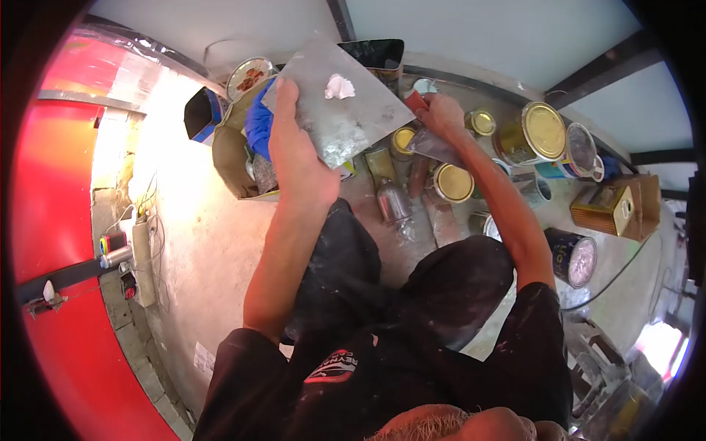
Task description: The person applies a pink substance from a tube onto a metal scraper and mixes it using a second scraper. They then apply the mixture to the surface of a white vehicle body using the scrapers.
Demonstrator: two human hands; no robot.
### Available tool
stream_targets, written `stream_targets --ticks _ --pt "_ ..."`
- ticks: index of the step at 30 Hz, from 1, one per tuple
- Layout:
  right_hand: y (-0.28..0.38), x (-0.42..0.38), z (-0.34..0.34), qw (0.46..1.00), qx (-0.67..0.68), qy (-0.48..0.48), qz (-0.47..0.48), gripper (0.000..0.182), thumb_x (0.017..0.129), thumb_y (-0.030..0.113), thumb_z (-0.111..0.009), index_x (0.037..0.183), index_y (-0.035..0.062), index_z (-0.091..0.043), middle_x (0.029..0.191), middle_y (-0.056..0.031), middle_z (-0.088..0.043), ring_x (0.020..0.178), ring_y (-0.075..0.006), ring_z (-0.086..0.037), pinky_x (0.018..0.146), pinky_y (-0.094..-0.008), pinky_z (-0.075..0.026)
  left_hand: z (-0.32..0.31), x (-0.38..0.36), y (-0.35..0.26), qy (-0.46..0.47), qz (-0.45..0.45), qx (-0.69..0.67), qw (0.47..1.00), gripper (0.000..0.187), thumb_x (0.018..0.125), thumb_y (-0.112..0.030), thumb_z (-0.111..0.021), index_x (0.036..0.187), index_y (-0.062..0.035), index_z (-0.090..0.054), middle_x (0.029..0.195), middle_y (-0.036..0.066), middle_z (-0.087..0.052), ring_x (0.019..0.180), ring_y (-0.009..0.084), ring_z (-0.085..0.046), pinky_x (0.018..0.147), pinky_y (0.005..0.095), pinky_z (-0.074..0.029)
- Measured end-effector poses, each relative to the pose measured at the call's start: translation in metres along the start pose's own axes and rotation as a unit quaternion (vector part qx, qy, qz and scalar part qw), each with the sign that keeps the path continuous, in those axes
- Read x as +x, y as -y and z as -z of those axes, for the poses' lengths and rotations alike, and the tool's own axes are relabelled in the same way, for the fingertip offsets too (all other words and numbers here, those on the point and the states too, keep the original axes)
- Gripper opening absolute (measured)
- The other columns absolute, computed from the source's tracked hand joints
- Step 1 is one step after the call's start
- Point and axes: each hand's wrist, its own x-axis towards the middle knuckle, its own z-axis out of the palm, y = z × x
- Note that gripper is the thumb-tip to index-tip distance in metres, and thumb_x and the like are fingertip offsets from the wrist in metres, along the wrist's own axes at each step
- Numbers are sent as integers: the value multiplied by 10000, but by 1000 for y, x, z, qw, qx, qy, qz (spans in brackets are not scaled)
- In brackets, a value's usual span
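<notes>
My left hand (pixel 298 158) is closed on the edge of a flat grey mixing board (pixel 309 121), which it holds up and tilted. A pale pinkish-white dab of putty (pixel 340 87) sits on the board, with smeared residue lower down. To the right of the board's corner, my right hand (pixel 443 117) is closed on a small red flat piece (pixel 417 101); its exact kind I cannot make out. A greyish translucent sheet (pixel 435 145) shows just below that hand. Part of a blue bag (pixel 259 125) shows behind my left hand.
Several paint cans with gold lids, among them a large can (pixel 543 131), stand on the floor to the right. A dark can (pixel 572 257) and a cardboard box (pixel 647 206) are farther right. A clear plastic bottle (pixel 393 202) lies between my knees. A brown bag (pixel 234 158) stands left.
</notes>
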Motion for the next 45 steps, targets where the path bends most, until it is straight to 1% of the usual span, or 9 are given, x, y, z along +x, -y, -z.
stream_targets --ticks 5,6,9,14,21,25,31,34,45 --pt "-20 -21 47 960 278 -27 29 323 885 301 -693 1103 62 -689 976 -116 -733 882 -258 -699 803 -377 -546 -4 -2 1 20 24 29 999 388 1038 -322 -509 1335 -72 -529 1259 54 -617 1138 202 -618 962 395 -521" --pt "-16 -31 60 924 380 -35 37 320 936 334 -675 1083 50 -693 898 -52 -706 808 -163 -666 734 -290 -528 -5 -3 2 24 30 34 999 389 1040 -321 -507 1331 -66 -531 1262 55 -618 1139 202 -620 962 391 -522" --pt "22 -73 125 802 589 29 -97 331 993 339 -616 1096 31 -682 843 -16 -676 690 -73 -601 595 -213 -471 -10 -4 6 38 89 29 995 382 1042 -312 -500 1295 -31 -554 1236 72 -641 1116 207 -640 966 388 -522" --pt "76 -144 196 725 680 87 -59 294 1013 301 -591 1077 21 -652 804 -28 -667 450 -9 -384 433 -163 -300 -14 -10 10 109 166 65 978 385 1042 -320 -507 1282 -29 -585 1200 79 -668 1069 181 -661 946 356 -529" --pt "105 -191 204 765 642 4 -52 243 1013 260 -596 1044 30 -668 822 -76 -720 371 -9 -352 392 -173 -277 -22 -21 8 143 199 123 962 395 1045 -331 -505 1245 -6 -607 1130 80 -697 992 167 -690 876 324 -550" --pt "88 -188 187 811 584 -28 36 252 970 246 -684 1058 10 -697 766 -8 -668 544 -23 -478 517 -183 -374 -26 -28 1 186 214 194 939 392 1039 -345 -522 1199 -4 -627 1068 65 -703 938 140 -687 826 305 -547" --pt "93 -190 186 844 533 -51 20 236 928 213 -742 1041 6 -738 798 21 -656 723 -32 -562 668 -192 -472 -21 -30 8 208 159 271 926 398 1036 -394 -526 1054 -27 -681 874 -3 -656 778 65 -590 698 269 -480" --pt "95 -188 179 853 519 -51 32 242 960 205 -697 1009 -32 -698 779 -56 -649 594 -77 -522 547 -229 -419 -17 -30 10 223 111 345 905 410 1039 -400 -518 992 -24 -674 776 -33 -585 720 51 -507 646 267 -426" --pt "88 -187 177 844 536 -7 8 264 975 219 -680 1031 -39 -676 764 -41 -635 607 -90 -571 562 -233 -447 -18 -32 28 265 24 323 908 427 1050 -370 -486 971 26 -624 731 -36 -524 707 58 -450 633 279 -397"
